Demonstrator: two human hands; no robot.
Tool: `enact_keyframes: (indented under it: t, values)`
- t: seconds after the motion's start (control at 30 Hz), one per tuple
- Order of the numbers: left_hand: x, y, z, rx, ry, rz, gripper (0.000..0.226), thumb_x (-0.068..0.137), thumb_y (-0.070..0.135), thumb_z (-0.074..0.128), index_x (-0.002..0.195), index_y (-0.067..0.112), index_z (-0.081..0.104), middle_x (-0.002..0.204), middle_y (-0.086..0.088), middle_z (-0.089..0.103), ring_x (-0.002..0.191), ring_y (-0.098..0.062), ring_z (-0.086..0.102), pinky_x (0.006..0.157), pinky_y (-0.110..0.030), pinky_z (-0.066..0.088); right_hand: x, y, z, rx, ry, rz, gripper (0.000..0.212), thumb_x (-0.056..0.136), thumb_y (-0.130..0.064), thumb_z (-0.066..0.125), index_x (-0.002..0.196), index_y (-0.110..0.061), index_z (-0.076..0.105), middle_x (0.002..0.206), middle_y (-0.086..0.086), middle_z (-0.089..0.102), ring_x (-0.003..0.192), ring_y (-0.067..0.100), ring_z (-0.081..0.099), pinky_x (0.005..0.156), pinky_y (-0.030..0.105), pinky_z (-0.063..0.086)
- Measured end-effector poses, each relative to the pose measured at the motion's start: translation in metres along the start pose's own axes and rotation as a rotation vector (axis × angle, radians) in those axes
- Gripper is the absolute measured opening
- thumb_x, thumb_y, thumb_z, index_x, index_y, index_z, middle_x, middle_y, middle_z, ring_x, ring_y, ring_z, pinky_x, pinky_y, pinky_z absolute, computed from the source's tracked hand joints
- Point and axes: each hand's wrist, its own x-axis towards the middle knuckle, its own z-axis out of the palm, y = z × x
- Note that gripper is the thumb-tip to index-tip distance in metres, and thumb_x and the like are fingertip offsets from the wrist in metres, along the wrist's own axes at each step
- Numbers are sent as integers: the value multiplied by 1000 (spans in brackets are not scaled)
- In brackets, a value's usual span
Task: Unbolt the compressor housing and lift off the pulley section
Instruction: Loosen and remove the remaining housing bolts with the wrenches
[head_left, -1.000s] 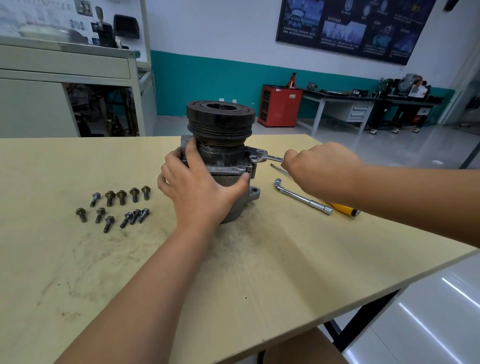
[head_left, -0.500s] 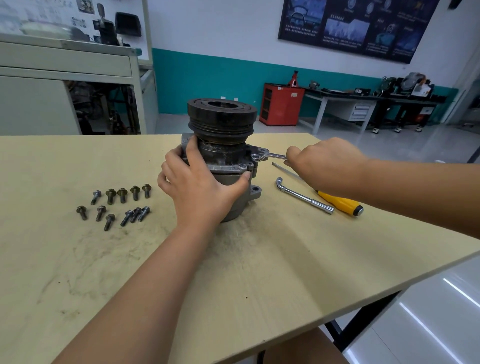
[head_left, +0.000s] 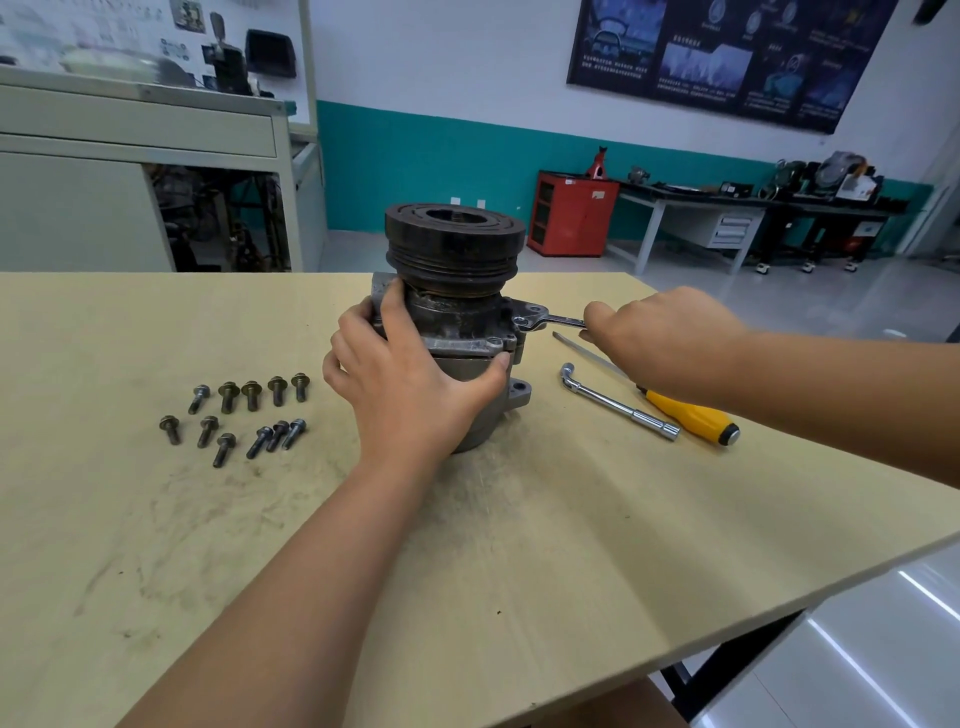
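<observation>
Grey cast-metal compressor (head_left: 462, 338) stands on end near the middle of the worktop (head_left: 467, 571), its long axis vertical and the dark pulley (head_left: 454, 244) pointing up. The left hand (head_left: 410, 384) has its grip wrapped round the housing, thumb on the near side. The right hand (head_left: 660, 338) closes its grip on a wrench (head_left: 558, 321) that lies level, head at the compressor's right flange. Loose bolts (head_left: 244, 415) lie to the left.

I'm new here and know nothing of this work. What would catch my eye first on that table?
The grey compressor stands upright at centre, its dark pulley on top; the left hand grips it while the right hand holds a small wrench set on its right flange. Left of it lie loose bolts in rough rows; right of it, an L-shaped socket wrench and a yellow-handled screwdriver.
</observation>
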Motion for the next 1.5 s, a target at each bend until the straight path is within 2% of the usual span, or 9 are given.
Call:
enact_keyframes:
  t: [0.43, 1.03, 1.5]
  values:
    - [0, -1, 2, 12, 12, 5, 103, 60, 65, 72, 141, 13, 34, 127, -18, 38, 120, -34, 35, 106, -49, 23, 10, 8, 8, 19, 57, -37, 24, 101, -40, 23, 90, -19, 21, 60, -1, 41, 48, 13, 37, 41, 27, 22]
    - [0, -3, 2, 7, 16, 11, 103, 60, 67, 72, 140, 16, 35, 127, -17, 39, 120, -33, 35, 105, -49, 23, 20, 14, 19, 29, 91, -67, 23, 101, -39, 25, 89, -22, 16, 63, -2, 42, 50, 12, 38, 42, 27, 25]
    - [0, -2, 0, -9, -9, -9, 104, 58, 71, 69, 141, 17, 34, 128, -15, 38, 122, -32, 34, 106, -50, 22, 27, 19, 20, 7, 110, -103, 22, 102, -38, 24, 88, -22, 15, 62, -3, 39, 49, 10, 34, 42, 26, 22]
